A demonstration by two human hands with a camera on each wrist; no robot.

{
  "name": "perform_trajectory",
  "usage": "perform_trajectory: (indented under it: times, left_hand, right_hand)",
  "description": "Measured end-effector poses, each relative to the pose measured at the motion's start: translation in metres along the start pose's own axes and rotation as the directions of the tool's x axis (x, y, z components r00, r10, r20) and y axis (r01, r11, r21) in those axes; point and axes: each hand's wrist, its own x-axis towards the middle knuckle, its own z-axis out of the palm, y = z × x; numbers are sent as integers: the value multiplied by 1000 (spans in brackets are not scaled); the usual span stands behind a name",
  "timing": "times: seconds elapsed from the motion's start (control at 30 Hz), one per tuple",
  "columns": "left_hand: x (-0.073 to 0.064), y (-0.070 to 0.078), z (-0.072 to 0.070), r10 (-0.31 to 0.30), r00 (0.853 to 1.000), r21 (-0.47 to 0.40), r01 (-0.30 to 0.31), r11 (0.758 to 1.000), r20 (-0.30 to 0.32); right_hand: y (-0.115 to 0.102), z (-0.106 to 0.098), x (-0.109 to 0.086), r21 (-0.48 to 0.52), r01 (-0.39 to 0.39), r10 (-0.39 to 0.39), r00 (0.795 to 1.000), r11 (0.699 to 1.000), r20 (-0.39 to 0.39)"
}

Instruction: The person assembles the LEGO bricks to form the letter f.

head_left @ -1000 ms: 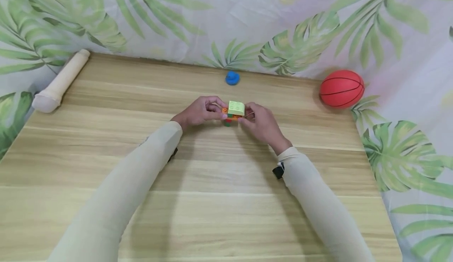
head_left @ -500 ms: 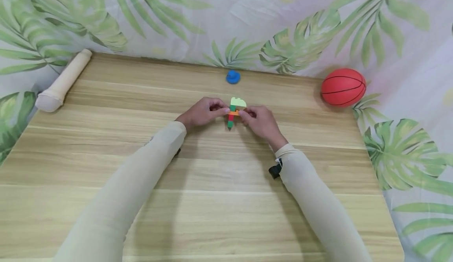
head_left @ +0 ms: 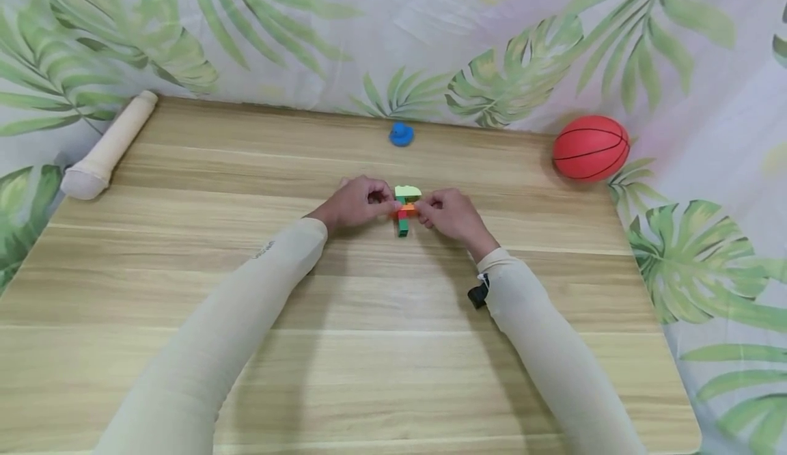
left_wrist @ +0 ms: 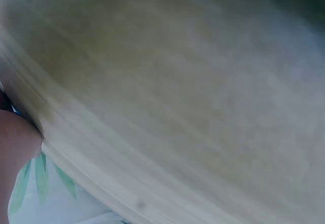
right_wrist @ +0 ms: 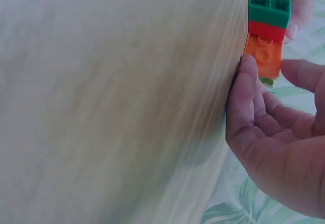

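Note:
A small stack of toy building bricks is held between both hands in the middle of the head view. A pale yellow-green curved brick (head_left: 407,191) tops it, with a flat orange brick (head_left: 408,208) across the middle and a green brick (head_left: 402,228) at the bottom. My left hand (head_left: 361,202) pinches the left side of the orange brick. From the other side, my right hand (head_left: 451,214) grips its right end. In the right wrist view, a red brick (right_wrist: 266,31) joins the orange and bottom green bricks, whose hollow underside shows. The left wrist view misses the stack.
A blue toy duck (head_left: 402,134) stands behind the hands near the table's back edge. At the back right sits a red ball (head_left: 591,148) with black lines. A beige microphone-shaped object (head_left: 112,146) lies at the left edge. Leaf-print cloth (head_left: 424,24) surrounds the wooden table (head_left: 381,380).
The brick stack has tipped back, so its studded top has turned away and its lower bricks show. Both hands have shifted slightly lower in the head view with it.

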Motion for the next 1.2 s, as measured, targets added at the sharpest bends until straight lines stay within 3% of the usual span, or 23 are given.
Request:
perform_trajectory:
  times: [0.2,0.47,0.67,1.2]
  left_hand:
    - [4,-5,0,24,1000,-6,-24,1000,2]
    - [5,-8,6,21,999,-18,-21,1000,29]
    - [7,-6,5,17,999,-21,-17,1000,32]
    - [11,-7,2,1,999,-19,0,1000,34]
  right_hand:
    - [2,-4,2,11,-13,13,998,1000,56]
    - [13,-4,7,152,-93,72,988,984,136]
    - [15,-8,8,213,-108,75,985,971,156]
    - [13,-11,11,222,-97,61,984,970,166]
